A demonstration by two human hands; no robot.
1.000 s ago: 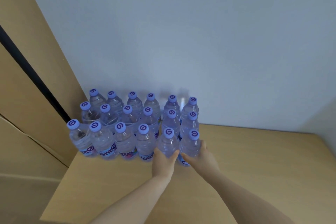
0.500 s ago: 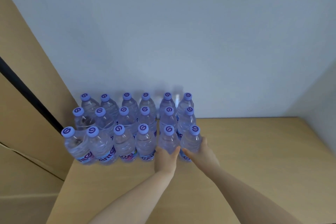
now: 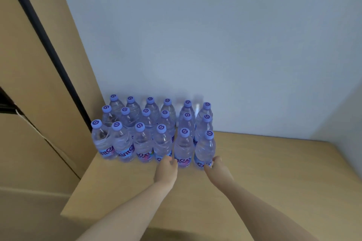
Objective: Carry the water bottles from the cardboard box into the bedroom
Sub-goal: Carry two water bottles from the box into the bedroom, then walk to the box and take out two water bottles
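Observation:
Several clear water bottles [image 3: 162,143] with purple caps stand upright in three rows on a light wooden surface [image 3: 264,172], backed against the wall. My left hand [image 3: 166,169] lies just in front of the front row, fingertips at the base of the gap between two bottles. A little to the right, my right hand [image 3: 218,170] touches the base of the front right bottle [image 3: 205,148] with thumb and fingertips. Neither hand wraps a bottle. No cardboard box is in view.
A pale blue-grey wall [image 3: 215,45] rises behind the bottles and turns a corner at the right. A tall wooden panel [image 3: 49,64] with a dark gap stands to the left. The wooden surface's front edge [image 3: 117,219] drops off below my arms.
Both hands have slid down and back from the two front right bottles, which now stand free in the row. My hands have also moved apart.

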